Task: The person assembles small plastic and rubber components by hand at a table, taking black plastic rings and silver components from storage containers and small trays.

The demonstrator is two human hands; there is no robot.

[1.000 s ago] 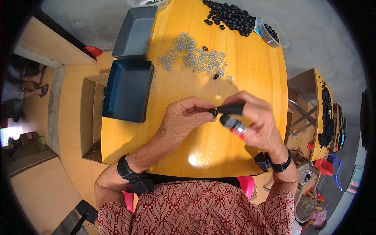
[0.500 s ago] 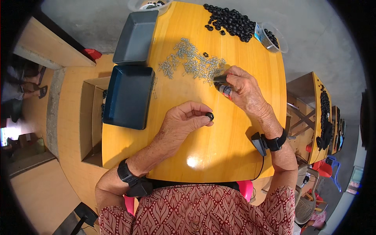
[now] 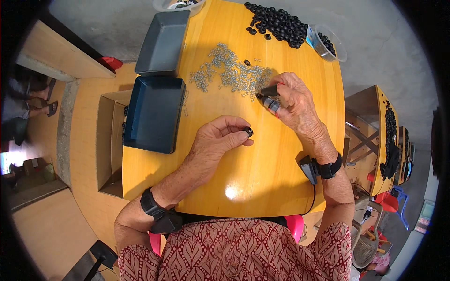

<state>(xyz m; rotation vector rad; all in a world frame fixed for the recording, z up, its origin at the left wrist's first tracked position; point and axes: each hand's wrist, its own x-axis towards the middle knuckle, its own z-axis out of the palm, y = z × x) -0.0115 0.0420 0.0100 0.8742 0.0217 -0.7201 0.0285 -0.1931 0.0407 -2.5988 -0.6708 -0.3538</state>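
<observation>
Between the thumb and fingers of my left hand (image 3: 218,140) is a small round black plastic piece (image 3: 248,131) with a hole in it. My right hand (image 3: 297,100) is closed round a short dark two-armed tool (image 3: 270,104) with clear and red bands. Its tip is at the near right edge of a spread of tiny silvery springs (image 3: 222,65). Whether a spring is caught in the tip is too small to tell. A single dark piece (image 3: 247,62) lies among the springs. Both hands are over the yellow wooden table (image 3: 262,178).
Two trays, one grey (image 3: 164,42) and one dark blue (image 3: 157,114), stand along the table's left side. A heap of black round pieces (image 3: 281,25) lies at the far right beside a clear tub (image 3: 328,44). An open cardboard box (image 3: 107,140) is left of the table.
My left hand has shifted slightly up and left, and the black piece in it has tilted. My right hand's fingers have moved a little on the tool, whose tip stays by the springs.
</observation>
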